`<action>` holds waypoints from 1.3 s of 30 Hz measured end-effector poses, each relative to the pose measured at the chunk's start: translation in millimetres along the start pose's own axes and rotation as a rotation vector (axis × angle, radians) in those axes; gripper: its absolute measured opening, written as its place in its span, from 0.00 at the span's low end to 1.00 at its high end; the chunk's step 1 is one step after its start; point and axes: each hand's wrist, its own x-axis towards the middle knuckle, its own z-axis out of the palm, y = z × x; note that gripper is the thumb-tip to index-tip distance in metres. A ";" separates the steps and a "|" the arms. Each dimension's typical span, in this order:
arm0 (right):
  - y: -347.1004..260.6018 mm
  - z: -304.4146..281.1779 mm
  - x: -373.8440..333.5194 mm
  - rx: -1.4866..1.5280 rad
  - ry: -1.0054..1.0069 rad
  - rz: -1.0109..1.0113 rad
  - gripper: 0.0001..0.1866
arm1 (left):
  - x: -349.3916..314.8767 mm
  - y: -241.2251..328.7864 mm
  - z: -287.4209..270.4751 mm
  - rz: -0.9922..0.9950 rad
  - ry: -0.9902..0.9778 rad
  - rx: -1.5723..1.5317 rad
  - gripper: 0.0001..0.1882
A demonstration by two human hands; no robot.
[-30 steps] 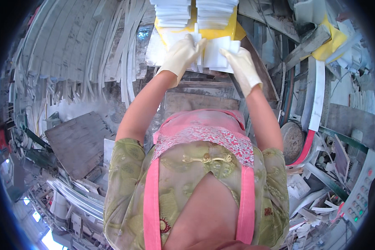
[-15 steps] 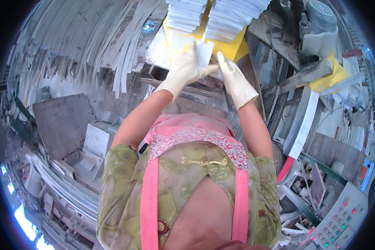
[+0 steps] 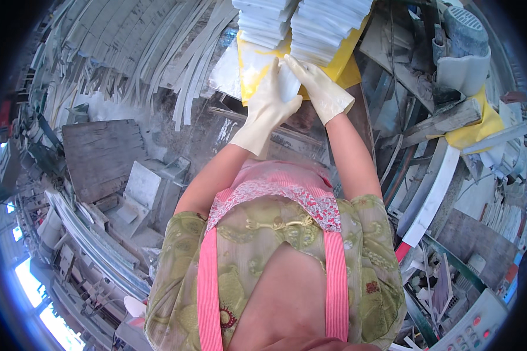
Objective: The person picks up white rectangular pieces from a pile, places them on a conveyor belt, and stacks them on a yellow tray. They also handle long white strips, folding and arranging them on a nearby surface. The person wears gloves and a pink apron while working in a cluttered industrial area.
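Note:
Both my hands wear cream rubber gloves and hold a small white tile [image 3: 288,83] between them. My left hand [image 3: 269,96] lies along its left edge, with the thumb sticking out across the near end. My right hand [image 3: 320,88] presses against the right side, its fingers reaching to the far end. Part of the tile is hidden by the gloves. Just beyond my fingertips rise two stacks of similar white tiles, a left stack [image 3: 264,22] and a right stack [image 3: 328,28]. They stand on a yellow sheet [image 3: 346,75], which shows around and between them.
Long grey strips [image 3: 187,76] hang over an edge at the far left. A brown board [image 3: 104,158] leans at left. On the right are a dusty motor [image 3: 466,29], a wooden beam [image 3: 442,123], a white rail [image 3: 433,196] and a control panel with buttons [image 3: 474,327].
My right hand has moved left and closed in against the tile's right side. The hands are now closer together, and the whole view has shifted slightly.

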 end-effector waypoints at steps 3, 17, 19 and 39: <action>2.4 -4.3 9.2 -0.076 0.116 0.015 0.33 | 0.7 0.0 -0.9 -0.004 -0.012 0.042 0.57; -1.2 1.2 10.0 -0.328 0.165 -0.019 0.41 | -23.0 -18.8 -11.0 0.253 0.221 -0.040 0.64; 3.9 -0.6 14.0 -0.361 0.207 0.003 0.37 | -41.6 -39.4 -22.5 0.263 0.099 0.137 0.63; -11.5 31.5 -5.1 -0.022 0.268 0.069 0.35 | 35.6 -37.9 -54.2 0.323 -0.407 0.520 0.57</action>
